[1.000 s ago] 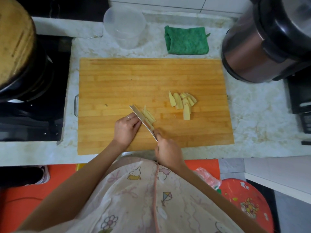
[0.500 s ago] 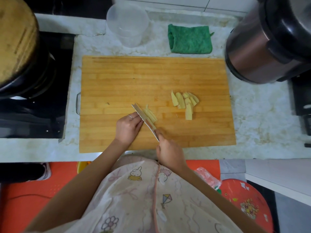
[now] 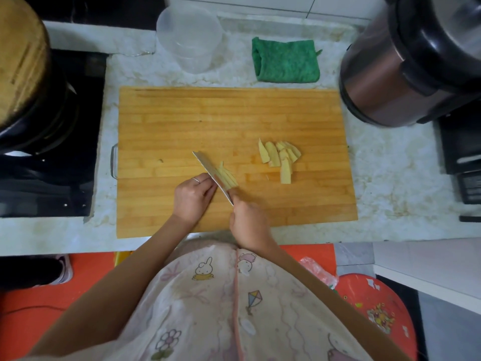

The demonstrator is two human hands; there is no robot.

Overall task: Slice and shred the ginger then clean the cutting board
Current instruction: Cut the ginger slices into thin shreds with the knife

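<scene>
On the rectangular wooden cutting board (image 3: 234,113), the right hand (image 3: 248,222) has its grip closed round the steel knife (image 3: 212,174), whose blade lies against pale ginger strips (image 3: 229,178) near the middle. The left hand (image 3: 194,196) touches the blade's left side, and I cannot tell the state of its grip. A pile of ginger slices (image 3: 281,158) lies further right.

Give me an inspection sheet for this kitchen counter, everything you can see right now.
Surface: wooden cutting board on a stained marble counter.
Job's things: ginger slices piled right of centre; cut ginger strips beside the knife blade.
Clutter: clear plastic container and folded green cloth behind the board.
Hands: right hand grips the knife; left hand fingertips rest beside the blade.
Cables: nothing seen on the counter.
Surroundings: cooker at right, black stove with a lidded pot at left.
</scene>
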